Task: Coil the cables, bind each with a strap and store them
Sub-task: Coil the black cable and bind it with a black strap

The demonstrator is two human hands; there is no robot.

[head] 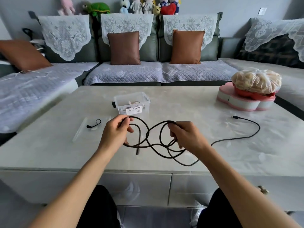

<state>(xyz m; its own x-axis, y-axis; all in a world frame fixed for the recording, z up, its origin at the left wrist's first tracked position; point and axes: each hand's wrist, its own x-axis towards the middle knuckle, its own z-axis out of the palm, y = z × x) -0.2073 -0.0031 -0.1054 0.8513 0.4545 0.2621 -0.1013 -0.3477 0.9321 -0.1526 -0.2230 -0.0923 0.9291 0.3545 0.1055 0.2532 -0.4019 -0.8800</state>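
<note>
Both forearms reach over the tabletop (49, 145). My left hand (115, 130) pinches one loop of the black cable (153, 127); my right hand (185, 134) grips gathered turns, keeping coils formed. Strap (94, 124) and storage box (131, 102) wait beyond.

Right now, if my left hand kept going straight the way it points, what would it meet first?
Probably the clear storage box, just beyond the left hand, which holds the black cable; depth is uncertain.
</note>
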